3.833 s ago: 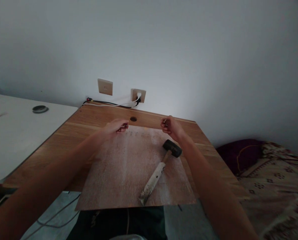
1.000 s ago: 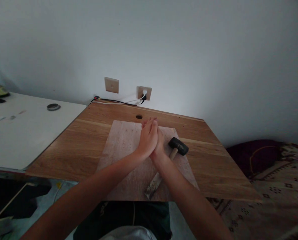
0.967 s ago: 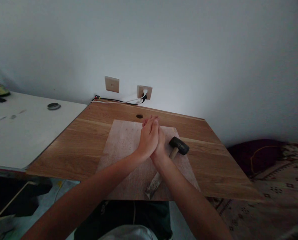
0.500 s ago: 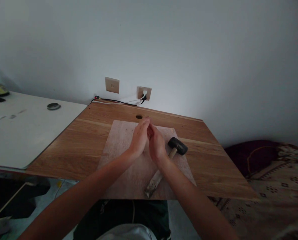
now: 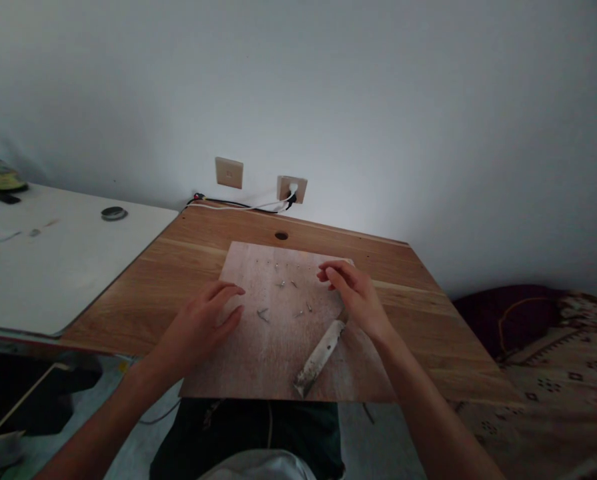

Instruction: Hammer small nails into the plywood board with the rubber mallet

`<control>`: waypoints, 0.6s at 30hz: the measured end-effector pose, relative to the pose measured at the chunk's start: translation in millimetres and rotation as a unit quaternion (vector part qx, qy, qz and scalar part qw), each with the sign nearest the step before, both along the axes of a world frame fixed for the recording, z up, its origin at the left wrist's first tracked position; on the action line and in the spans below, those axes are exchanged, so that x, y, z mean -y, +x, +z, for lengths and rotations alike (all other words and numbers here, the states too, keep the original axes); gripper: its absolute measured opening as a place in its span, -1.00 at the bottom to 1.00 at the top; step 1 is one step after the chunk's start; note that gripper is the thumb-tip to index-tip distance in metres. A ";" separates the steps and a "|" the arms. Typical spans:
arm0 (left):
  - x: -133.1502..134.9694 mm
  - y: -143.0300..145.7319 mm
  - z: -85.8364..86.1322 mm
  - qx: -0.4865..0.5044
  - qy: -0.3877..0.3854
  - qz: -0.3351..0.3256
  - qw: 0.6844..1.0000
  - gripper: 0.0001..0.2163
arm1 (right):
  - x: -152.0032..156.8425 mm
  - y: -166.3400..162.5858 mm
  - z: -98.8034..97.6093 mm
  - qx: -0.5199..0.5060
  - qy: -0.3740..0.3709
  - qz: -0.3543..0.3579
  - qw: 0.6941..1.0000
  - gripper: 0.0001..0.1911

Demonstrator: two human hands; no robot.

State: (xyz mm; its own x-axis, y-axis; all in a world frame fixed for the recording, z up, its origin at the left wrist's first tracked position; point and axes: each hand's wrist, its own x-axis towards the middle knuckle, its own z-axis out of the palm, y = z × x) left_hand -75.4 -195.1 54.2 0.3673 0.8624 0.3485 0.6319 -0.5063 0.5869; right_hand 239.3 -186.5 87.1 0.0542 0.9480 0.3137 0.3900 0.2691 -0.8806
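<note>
A pale wooden board [image 5: 273, 360] lies on the wooden tabletop. Several small metal nails or screws [image 5: 263, 315] are scattered on it, and a row of small dots or nail heads runs near its far edge. My left hand [image 5: 205, 327] is over the board's left edge, fingers apart and holding nothing. Above the right side, my right hand [image 5: 355, 293] has loosely bent fingers with a gap to the thumb, and nothing shows in it. Beneath it lies a mallet [image 5: 321, 357]; its worn, whitish handle points toward me, while its black head is hidden by my hand.
A white surface [image 5: 78, 267] adjoins on the left, with a round lid [image 5: 113, 213] and a bottle [image 5: 1, 173]. Cables [image 5: 243, 205] run along the wall to a socket [image 5: 292, 189]. A patterned cloth [image 5: 548, 387] lies at the right.
My hands were pressed together over the board's middle. They have parted, the left moving left and toward me, the right moving right over the mallet's head. Scattered metal pieces now show between them.
</note>
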 end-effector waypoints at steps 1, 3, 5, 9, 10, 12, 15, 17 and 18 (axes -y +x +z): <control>1.0 -0.5 -8.3 -0.043 0.012 -0.012 0.999 -0.77 | 8.0 3.2 -2.6 0.042 0.004 -0.018 0.999 -0.65; 3.0 -0.7 -18.5 -0.097 0.029 -0.036 0.994 -0.75 | 26.1 10.1 -9.4 0.108 0.022 -0.063 0.992 -0.69; 5.1 0.0 -21.8 -0.124 0.028 -0.060 0.990 -0.79 | 46.2 17.9 -17.7 0.135 0.038 -0.110 0.984 -0.70; 4.8 9.2 -16.9 -0.158 0.027 -0.146 0.976 -0.86 | 84.9 36.5 -36.3 0.123 0.037 -0.209 0.969 -0.69; 2.6 13.8 -14.5 -0.165 0.032 -0.165 0.972 -0.86 | 92.8 41.4 -40.4 0.116 0.028 -0.226 0.967 -0.68; -4.4 24.4 -9.7 -0.181 0.039 -0.195 0.963 -0.86 | 105.7 50.5 -47.1 0.102 0.004 -0.253 0.962 -0.64; -17.2 38.7 -3.6 -0.208 0.042 -0.197 0.957 -0.83 | 119.1 61.2 -52.5 0.090 -0.025 -0.278 0.956 -0.61; -23.5 43.8 -1.0 -0.210 0.050 -0.174 0.961 -0.80 | 125.6 66.3 -53.4 0.083 -0.029 -0.290 0.953 -0.60; -25.4 44.9 -0.2 -0.205 0.053 -0.168 0.963 -0.79 | 128.3 68.4 -53.5 0.079 -0.030 -0.295 0.952 -0.60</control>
State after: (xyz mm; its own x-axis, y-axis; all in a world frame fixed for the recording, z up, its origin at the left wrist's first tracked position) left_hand -30.5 -169.8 54.0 0.7442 0.6392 0.1939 0.5904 -0.7653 0.2565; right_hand 307.7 -314.8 33.5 0.5386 0.7838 0.3090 0.5870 -0.0860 -0.8050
